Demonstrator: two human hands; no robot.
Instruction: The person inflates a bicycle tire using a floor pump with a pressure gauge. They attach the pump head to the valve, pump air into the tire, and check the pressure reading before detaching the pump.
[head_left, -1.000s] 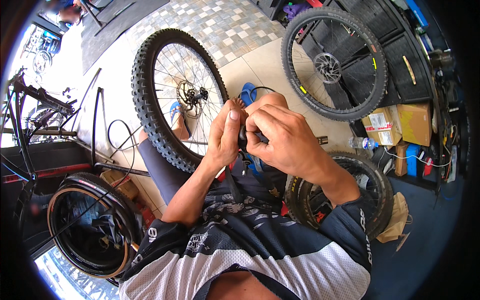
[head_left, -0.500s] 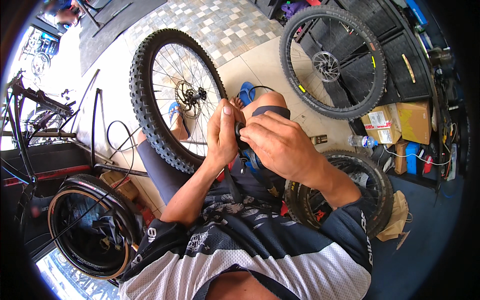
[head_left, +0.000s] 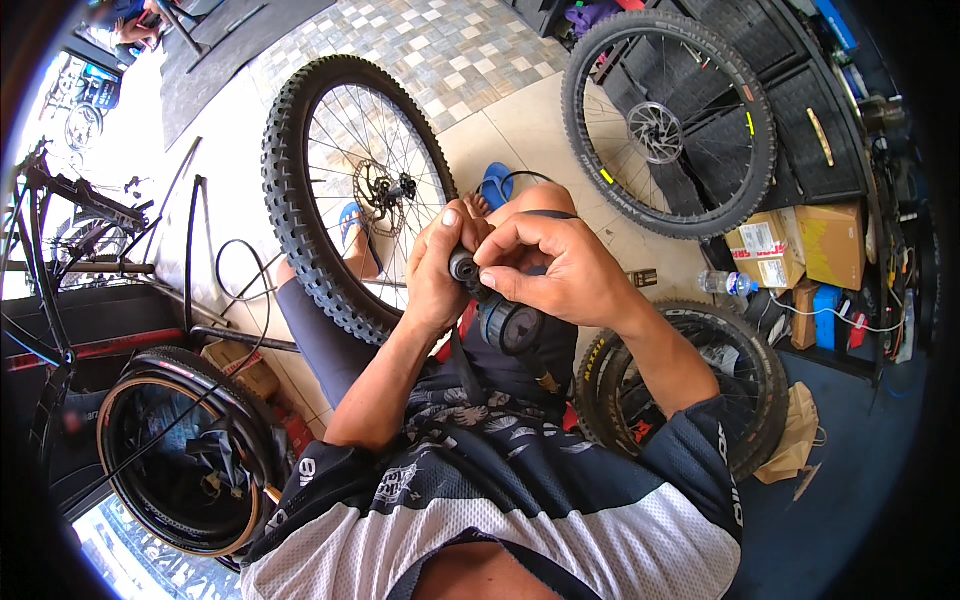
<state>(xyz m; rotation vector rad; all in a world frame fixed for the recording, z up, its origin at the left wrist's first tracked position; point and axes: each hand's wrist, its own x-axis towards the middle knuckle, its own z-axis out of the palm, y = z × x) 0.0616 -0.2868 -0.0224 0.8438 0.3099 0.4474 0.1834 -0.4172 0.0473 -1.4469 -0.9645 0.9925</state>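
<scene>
A tyre inflator with a round dark gauge (head_left: 512, 326) is in front of my lap, its hose hanging down toward my body. My left hand (head_left: 437, 268) is closed around the inflator's black body, thumb pointing up. The round black end piece (head_left: 463, 268) of the inflator faces up out of that grip. My right hand (head_left: 565, 265) pinches at the rim of this end piece with thumb and index finger; the other fingers are curled. Just beyond, a bicycle wheel with a knobby tyre (head_left: 292, 220) and a brake disc stands upright between my legs.
A second wheel (head_left: 745, 150) leans on dark drawers at the far right. More tyres (head_left: 765, 400) lie by my right side, with cardboard boxes (head_left: 832, 243) and a water bottle (head_left: 727, 283) beyond. At left are a bike frame (head_left: 60, 270) and stacked wheels (head_left: 115, 490).
The inflator has turned so its gauge and round end piece now face up. My right hand has opened its grip slightly and tilted back, thumb now showing. The wheels stay put.
</scene>
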